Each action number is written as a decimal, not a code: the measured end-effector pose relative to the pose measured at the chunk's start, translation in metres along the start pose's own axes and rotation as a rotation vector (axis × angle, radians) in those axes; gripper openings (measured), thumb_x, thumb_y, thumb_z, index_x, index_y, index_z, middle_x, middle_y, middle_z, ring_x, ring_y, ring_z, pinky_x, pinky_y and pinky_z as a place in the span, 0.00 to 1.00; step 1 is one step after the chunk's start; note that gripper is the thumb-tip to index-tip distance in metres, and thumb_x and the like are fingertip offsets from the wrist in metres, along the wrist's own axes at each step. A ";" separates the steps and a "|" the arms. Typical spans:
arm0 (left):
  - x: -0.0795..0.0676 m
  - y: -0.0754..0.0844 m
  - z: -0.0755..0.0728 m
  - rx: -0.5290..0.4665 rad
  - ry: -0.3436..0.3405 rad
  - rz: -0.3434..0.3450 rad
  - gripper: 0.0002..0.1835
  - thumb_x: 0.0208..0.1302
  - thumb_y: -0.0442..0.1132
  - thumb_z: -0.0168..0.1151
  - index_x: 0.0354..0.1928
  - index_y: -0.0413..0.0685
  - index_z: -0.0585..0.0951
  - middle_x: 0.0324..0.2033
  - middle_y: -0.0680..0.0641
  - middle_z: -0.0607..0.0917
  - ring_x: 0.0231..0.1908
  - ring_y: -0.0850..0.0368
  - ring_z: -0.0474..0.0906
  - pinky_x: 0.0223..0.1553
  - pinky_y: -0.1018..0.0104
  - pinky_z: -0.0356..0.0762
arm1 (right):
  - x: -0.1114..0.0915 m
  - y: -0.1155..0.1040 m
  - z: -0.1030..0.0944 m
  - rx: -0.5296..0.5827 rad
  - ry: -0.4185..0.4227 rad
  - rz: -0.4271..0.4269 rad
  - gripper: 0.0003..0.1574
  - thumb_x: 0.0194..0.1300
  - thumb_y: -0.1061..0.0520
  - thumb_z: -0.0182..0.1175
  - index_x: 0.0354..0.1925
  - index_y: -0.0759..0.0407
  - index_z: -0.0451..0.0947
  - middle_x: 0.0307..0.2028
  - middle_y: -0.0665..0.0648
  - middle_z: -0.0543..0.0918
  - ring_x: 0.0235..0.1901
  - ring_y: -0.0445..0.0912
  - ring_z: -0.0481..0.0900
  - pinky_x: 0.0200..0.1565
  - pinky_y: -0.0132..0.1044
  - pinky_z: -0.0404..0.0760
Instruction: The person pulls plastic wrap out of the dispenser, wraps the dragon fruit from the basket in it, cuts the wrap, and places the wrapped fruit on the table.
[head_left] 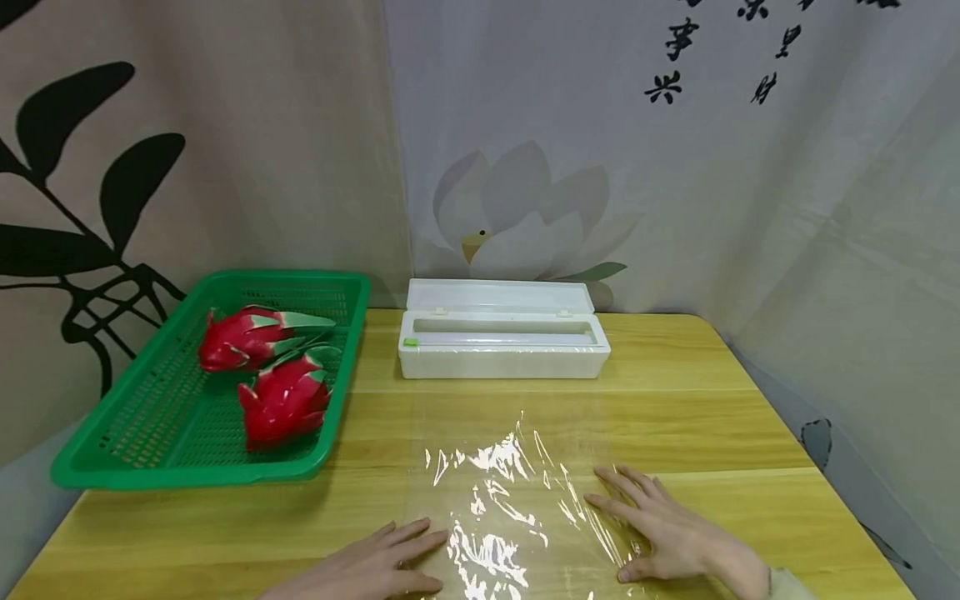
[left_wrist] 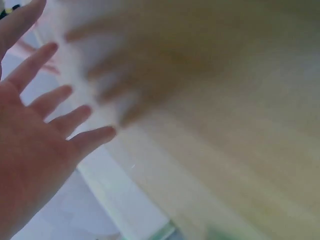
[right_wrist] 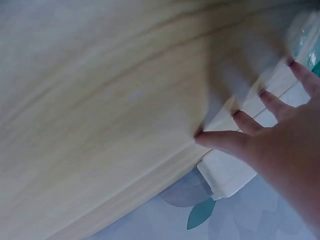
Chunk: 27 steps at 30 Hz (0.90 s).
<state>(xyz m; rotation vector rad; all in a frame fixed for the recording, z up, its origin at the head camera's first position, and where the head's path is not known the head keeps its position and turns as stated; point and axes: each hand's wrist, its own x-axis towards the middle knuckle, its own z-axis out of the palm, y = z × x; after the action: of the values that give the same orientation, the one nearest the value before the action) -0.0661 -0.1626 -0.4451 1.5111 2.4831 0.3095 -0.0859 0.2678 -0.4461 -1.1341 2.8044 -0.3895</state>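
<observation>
Resting spread-fingered hands (head_left: 671,532), gripping nothing, on clear film (head_left: 498,500) in front of the lid-up white box (head_left: 506,365), with dragon fruits (head_left: 285,408) in a green basket (head_left: 187,477) left of the box, printed curtain (head_left: 735,200) behind.

“事兴” (head_left: 681,38), “里财” (head_left: 764,88) on curtain (head_left: 525,92)

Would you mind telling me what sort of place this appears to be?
Probably a makeshift tabletop work corner: a wooden table has printed fabric hangings behind it, and clear film lies spread on it before a white dispenser box.
</observation>
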 end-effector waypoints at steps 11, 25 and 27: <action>-0.009 0.007 -0.068 -0.069 0.102 -0.251 0.28 0.59 0.61 0.61 0.61 0.67 0.73 0.66 0.52 0.71 0.63 0.48 0.71 0.55 0.45 0.75 | 0.001 -0.001 -0.004 0.006 -0.029 0.002 0.55 0.48 0.26 0.59 0.69 0.47 0.61 0.70 0.63 0.56 0.63 0.69 0.56 0.50 0.77 0.62; -0.034 -0.071 -0.160 0.062 0.396 -0.596 0.33 0.59 0.46 0.66 0.65 0.45 0.69 0.59 0.34 0.75 0.57 0.37 0.72 0.49 0.41 0.78 | 0.003 -0.001 -0.005 0.011 -0.040 0.017 0.56 0.47 0.27 0.60 0.69 0.47 0.61 0.70 0.64 0.56 0.65 0.70 0.55 0.51 0.77 0.61; -0.038 -0.088 -0.165 0.053 0.337 -0.651 0.36 0.58 0.47 0.66 0.66 0.43 0.66 0.60 0.31 0.71 0.57 0.32 0.70 0.48 0.39 0.77 | 0.003 0.000 -0.005 0.014 -0.044 0.017 0.56 0.47 0.27 0.60 0.69 0.47 0.61 0.70 0.64 0.56 0.65 0.70 0.55 0.51 0.77 0.60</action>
<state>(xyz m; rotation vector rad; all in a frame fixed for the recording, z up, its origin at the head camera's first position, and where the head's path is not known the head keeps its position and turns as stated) -0.1714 -0.2467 -0.3105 0.6240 3.0880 0.4013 -0.0887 0.2664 -0.4408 -1.1015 2.7674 -0.3769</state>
